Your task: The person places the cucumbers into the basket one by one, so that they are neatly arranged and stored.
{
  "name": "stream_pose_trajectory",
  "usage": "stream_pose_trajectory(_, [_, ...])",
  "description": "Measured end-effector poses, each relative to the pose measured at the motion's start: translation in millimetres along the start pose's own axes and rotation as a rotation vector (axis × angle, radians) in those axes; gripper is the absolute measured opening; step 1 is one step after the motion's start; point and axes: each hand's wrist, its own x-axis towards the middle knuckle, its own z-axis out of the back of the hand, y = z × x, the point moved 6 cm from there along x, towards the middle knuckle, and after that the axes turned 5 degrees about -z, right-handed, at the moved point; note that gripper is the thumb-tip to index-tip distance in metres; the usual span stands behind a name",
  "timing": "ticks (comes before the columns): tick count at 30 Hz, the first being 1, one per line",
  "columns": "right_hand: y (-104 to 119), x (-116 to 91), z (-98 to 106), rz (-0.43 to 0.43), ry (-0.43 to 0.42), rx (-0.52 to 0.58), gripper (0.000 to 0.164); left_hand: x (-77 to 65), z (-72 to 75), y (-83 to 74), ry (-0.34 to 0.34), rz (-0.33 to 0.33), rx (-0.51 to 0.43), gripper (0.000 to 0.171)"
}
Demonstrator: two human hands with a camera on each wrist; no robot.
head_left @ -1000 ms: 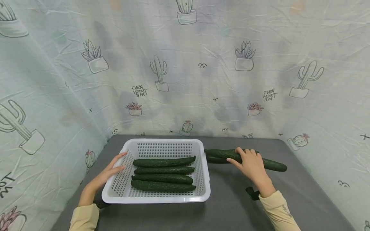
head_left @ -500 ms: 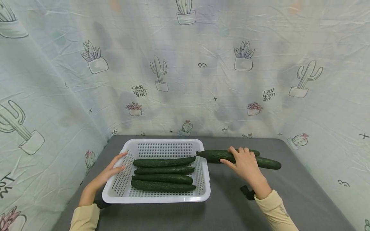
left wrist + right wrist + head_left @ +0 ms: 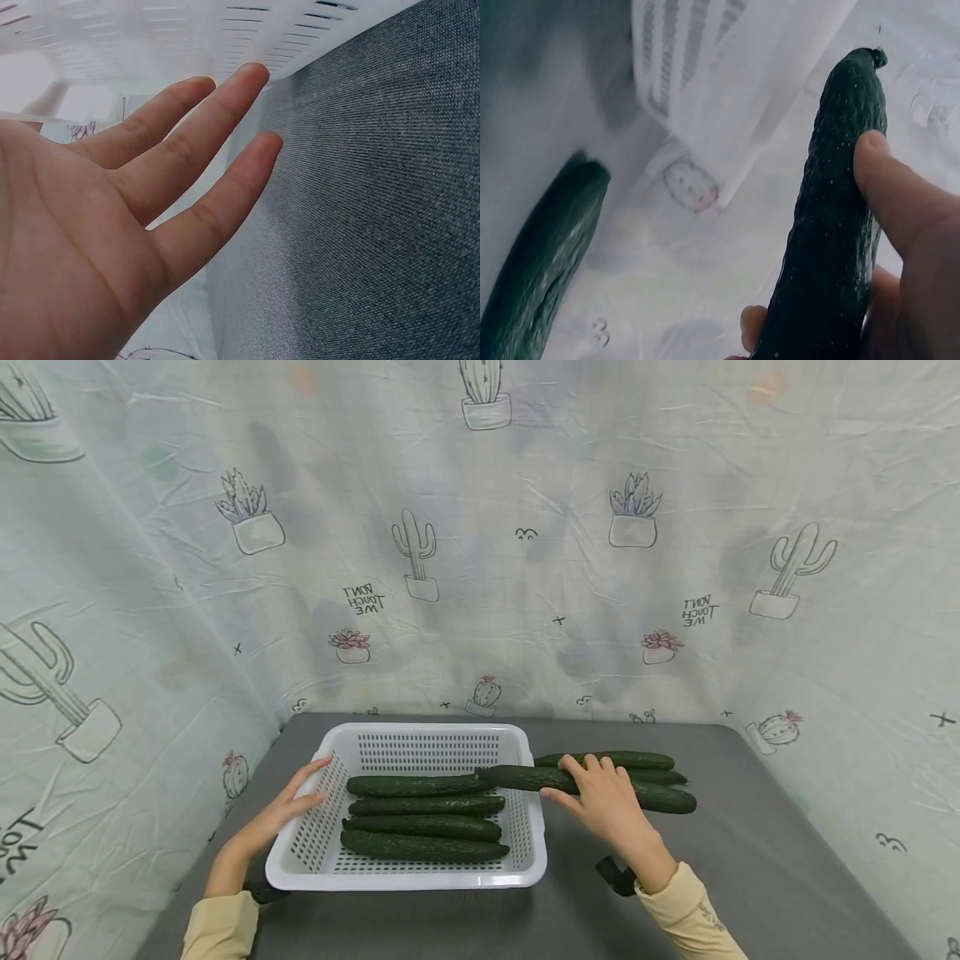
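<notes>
My right hand (image 3: 609,802) grips a long dark green cucumber (image 3: 517,778), thumb on one side and fingers on the other in the right wrist view. Its stem end overlaps the right part of the white plastic basket (image 3: 405,880); the other end points right over the table. My left hand (image 3: 270,818) rests at the basket's left rim, thumb and a finger over it. In the left wrist view the other fingers (image 3: 217,202) are stretched out below the basket's side. Several cucumbers (image 3: 423,827) lie side by side in the basket.
Behind my right hand, a cucumber (image 3: 637,760) and part of another (image 3: 663,776) lie on the grey table (image 3: 772,860). A pale curtain (image 3: 480,568) printed with cactus drawings stands around the back and sides.
My right hand has moved left with the cucumber, from above the other cucumbers until its stem end reaches over the basket's right side. My left hand has stayed at the basket's left rim.
</notes>
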Motion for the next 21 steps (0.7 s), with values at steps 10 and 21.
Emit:
stream_pose_trajectory(10, [45,-6,0,0.092,-0.002,-0.059,0.052,-0.2,1.0,0.6,-0.004,0.009,-0.01,0.06])
stream_pose_trajectory(21, [91,-12,-11,0.17,0.0,-0.095,0.049,0.7,0.5,0.3,-0.001,0.014,-0.002,0.06])
